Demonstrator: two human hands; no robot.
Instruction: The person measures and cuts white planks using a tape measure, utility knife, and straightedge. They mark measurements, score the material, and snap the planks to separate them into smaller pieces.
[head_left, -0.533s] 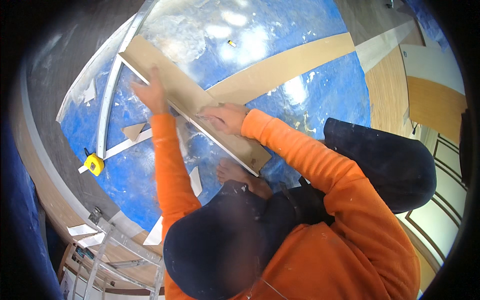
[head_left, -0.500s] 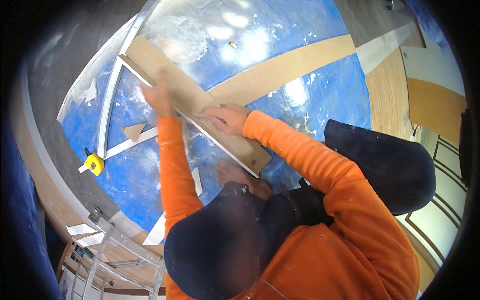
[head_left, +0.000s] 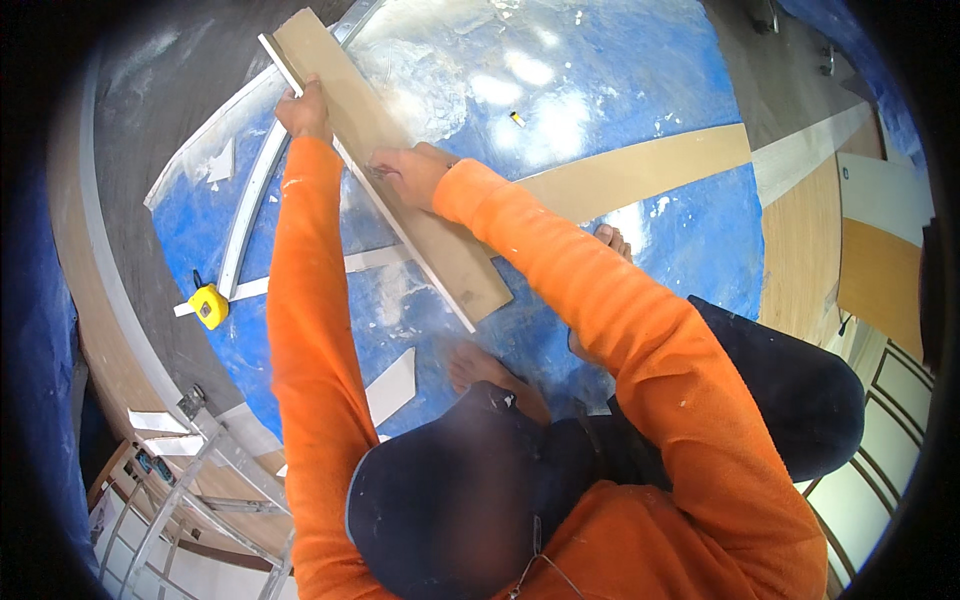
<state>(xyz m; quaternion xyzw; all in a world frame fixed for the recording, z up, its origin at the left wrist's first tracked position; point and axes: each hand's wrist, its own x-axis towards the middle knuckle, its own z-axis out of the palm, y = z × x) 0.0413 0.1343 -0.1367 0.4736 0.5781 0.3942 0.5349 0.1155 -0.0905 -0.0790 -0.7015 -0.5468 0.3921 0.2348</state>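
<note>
Slid farther forward since the earlier frame, the long tan-faced plasterboard strip runs far-left to near-right beneath both hands over the blue sheet, left hand grasping its left edge nearer the far end, right hand clenched mid-length around something too small to identify

Around the right hand, I see the widest way through at one to two o'clock, over the blue sheet, past a small yellow piece. The long board bars the line from eleven to five, the left hand blocks ten, its sleeve eight, leaving a narrow gap at seven.
</note>
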